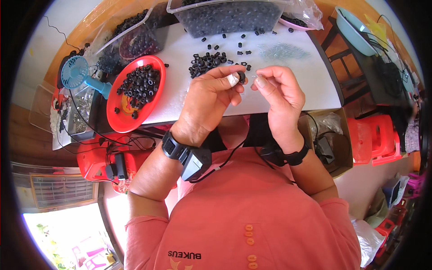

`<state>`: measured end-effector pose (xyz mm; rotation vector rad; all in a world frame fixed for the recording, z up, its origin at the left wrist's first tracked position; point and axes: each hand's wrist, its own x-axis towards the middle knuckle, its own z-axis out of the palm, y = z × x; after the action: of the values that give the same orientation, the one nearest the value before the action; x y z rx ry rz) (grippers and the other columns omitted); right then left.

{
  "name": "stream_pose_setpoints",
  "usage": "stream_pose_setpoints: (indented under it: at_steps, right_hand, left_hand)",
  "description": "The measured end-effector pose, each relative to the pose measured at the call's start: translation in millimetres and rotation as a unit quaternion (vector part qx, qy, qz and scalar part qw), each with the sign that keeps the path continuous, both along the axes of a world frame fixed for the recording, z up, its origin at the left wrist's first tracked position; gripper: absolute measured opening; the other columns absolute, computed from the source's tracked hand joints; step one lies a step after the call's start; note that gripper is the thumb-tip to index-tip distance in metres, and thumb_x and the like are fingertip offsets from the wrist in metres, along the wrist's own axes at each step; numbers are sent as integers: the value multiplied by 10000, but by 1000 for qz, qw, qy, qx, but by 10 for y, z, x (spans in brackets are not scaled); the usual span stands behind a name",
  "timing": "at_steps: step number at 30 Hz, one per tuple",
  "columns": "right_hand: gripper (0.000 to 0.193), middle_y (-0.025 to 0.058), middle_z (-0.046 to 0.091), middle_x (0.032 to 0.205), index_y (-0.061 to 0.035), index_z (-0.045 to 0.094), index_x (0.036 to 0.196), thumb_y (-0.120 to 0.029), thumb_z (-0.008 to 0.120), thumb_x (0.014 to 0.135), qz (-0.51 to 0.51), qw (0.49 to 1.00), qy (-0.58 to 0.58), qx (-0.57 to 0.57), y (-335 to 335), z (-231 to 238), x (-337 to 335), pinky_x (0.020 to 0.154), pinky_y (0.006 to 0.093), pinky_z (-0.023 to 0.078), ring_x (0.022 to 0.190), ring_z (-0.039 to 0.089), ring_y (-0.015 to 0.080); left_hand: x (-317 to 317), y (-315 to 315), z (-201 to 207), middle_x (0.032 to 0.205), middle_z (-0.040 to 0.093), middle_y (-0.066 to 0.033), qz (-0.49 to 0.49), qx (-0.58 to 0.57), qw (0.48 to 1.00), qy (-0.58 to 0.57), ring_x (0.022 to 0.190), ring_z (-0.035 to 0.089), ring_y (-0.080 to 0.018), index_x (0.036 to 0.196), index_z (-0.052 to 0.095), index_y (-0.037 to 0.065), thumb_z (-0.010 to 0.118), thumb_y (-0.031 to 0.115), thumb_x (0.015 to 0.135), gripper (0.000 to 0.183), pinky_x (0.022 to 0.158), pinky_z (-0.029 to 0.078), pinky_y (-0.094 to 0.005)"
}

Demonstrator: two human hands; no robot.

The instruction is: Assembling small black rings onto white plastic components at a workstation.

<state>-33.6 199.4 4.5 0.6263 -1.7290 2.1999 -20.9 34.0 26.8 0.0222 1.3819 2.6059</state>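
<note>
My left hand pinches a small black ring-shaped part between thumb and fingertips; the thumb tip is wrapped in white tape. My right hand is held close beside it, fingers pinched on a tiny clear or metal piece that is too small to make out. Both hands hover above the near edge of a white table. A loose heap of the same black parts lies just beyond the hands. Each wrist wears a black strap with a small device and cable.
A red plate of black parts sits at the left. A clear bin full of black parts stands at the back, a bag of them to its left. Small shiny pieces lie at back right. A blue fan, red stools, a cardboard box.
</note>
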Motion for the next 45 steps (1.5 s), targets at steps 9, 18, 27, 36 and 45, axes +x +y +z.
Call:
stream_pose_setpoints:
  at_steps: [9,18,27,36,45]
  right_hand:
    - [93,12,621,921,-26,607,1023,-91,631,961,-56,998,-6,11,-123,53,74,750,242,475,814,576,77]
    - [60,92,600,832,11,566,1027,-19,572,975,-167,950,209,162,-154,6,127,599,273,488,676,597,148]
    - [91,119,604,814,1,573,991,55,589,920,-144,945,218,198,-108,-90,19,600,308,489,652,601,231]
    - [84,116,620,790,-16,567,999,18,602,931,-157,944,186,222,-34,-80,-38,594,310,489,649,613,230]
    - [57,122,623,791,-17,565,977,-1,598,934,-133,965,142,174,-139,-121,-37,598,328,496,659,627,256]
  left_hand:
    - [97,203,-89,923,647,-134,47,61,996,-42,747,607,-181,1126,599,-109,603,19,919,243,583,478,-270]
    - [190,271,-71,852,654,-126,86,78,992,-53,672,603,-163,991,638,-99,626,7,877,156,537,478,-269]
    - [156,178,-83,903,674,-99,127,-103,986,20,682,625,-139,1030,654,-56,632,10,854,190,511,455,-243]
    - [137,158,-67,810,653,-82,122,-97,988,-2,658,590,-115,1020,664,-72,661,1,825,208,495,459,-229]
    - [85,256,-86,882,663,-103,156,-73,985,-2,675,604,-136,1050,641,-89,642,-16,835,227,513,466,-234]
